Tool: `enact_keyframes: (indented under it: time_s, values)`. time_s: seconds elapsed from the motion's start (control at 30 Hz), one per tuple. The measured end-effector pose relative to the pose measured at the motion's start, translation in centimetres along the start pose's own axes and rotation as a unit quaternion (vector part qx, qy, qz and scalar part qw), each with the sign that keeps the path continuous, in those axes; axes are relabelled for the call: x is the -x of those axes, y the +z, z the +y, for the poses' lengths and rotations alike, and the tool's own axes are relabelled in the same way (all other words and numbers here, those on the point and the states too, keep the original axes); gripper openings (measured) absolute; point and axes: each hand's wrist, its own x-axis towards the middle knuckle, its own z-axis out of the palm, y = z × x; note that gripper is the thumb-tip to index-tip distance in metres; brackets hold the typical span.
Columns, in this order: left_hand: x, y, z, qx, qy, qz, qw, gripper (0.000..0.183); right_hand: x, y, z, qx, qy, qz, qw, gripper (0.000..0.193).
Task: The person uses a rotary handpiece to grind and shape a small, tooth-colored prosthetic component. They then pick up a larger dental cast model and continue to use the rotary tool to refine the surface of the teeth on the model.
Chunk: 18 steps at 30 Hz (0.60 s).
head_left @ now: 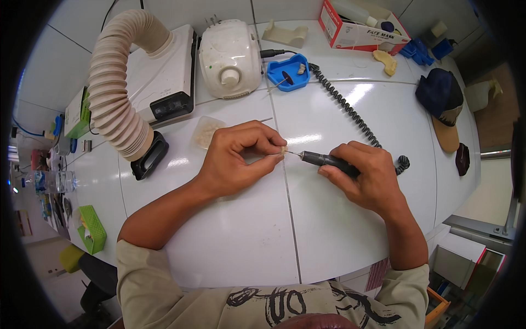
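Observation:
Over the white tiled worktop, my left hand (233, 159) pinches a small tooth-coloured piece (284, 149) between thumb and fingertips. The piece is mostly covered, so its exact shape cannot be made out. My right hand (372, 176) is wrapped round a black rotary handpiece (323, 159), held nearly level and pointing left. Its thin metal bur (293, 153) reaches the small piece; whether it touches is too fine to tell. Behind my left hand lie a clear plastic bag or shallow container (206, 131) with pale contents and a thin metal rod (266, 119).
A ribbed suction hose (112, 104) with a black nozzle (150, 156) arches at left. Behind stand a white control unit (227, 57) and a blue tray (296, 85) holding a disc tool. A coiled black cord (345, 104) runs at right, near a cap (441, 101) and mask box (364, 30).

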Motion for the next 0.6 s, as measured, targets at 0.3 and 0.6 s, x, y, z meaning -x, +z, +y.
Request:
enact_keyframes:
  time_s: [0.3,0.6]
  values:
    - [-0.06,-0.03,0.05,0.004,0.000,0.005,1.000,0.008,-0.19,-0.04,-0.06,0.002,-0.008,0.001,1.000,0.032]
    - [-0.01,0.12,-0.01,0.017,-0.010,0.007,1.000,0.008,-0.05,-0.09,-0.01,-0.001,-0.002,-0.006,1.000,0.031]
